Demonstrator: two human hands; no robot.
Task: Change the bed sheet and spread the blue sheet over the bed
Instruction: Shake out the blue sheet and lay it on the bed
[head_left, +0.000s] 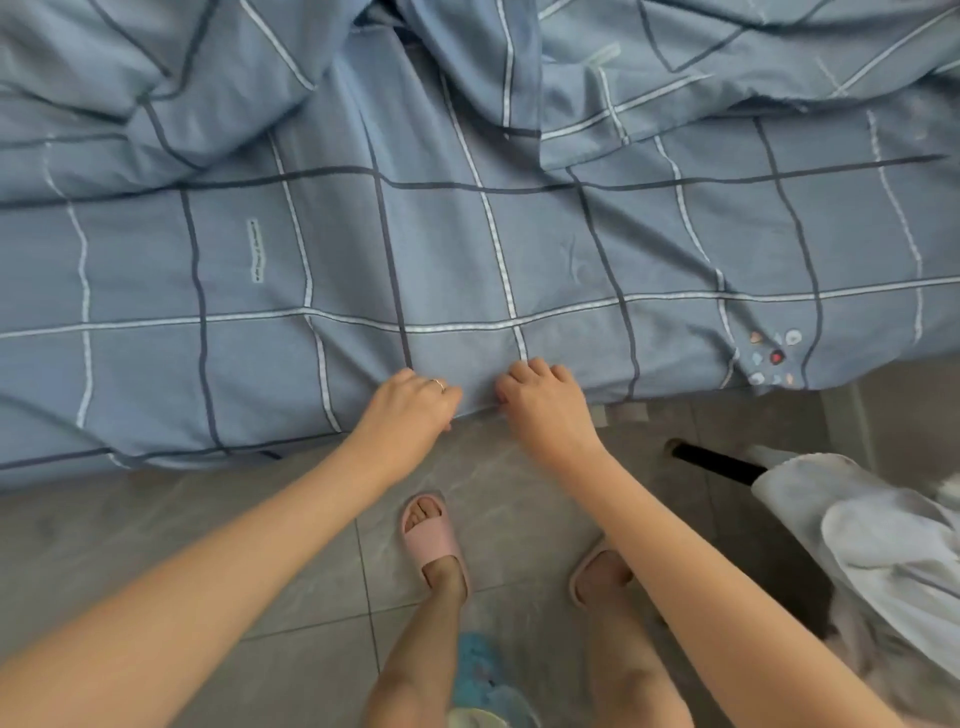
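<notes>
Writing: a narrow printed strip (258, 252) on the blue sheet (467, 249), left of centre; its lettering is too small to read. A cluster of small coloured shapes (774, 358) is printed near the sheet's right edge. No brand legible.

Blue sheet: checked with dark and white lines, lying across the bed. The near half is fairly flat; the far half is bunched in heavy folds. Its near hem hangs over the bed's edge, above the grey tiled floor (208, 545).

Grip: the left hand (410, 405), with a ring (439, 384) on one finger, curls its fingers over the hem and grasps it. The right hand (540, 405) is just beside it, knuckles up, fingers clenched on the same hem.

Pose: both forearms reach forward and converge at the hem's middle. The hands are close but not touching.

Also: pink slippers (431, 540) on the feet; pale cloth (883, 535) heaped at right.
</notes>
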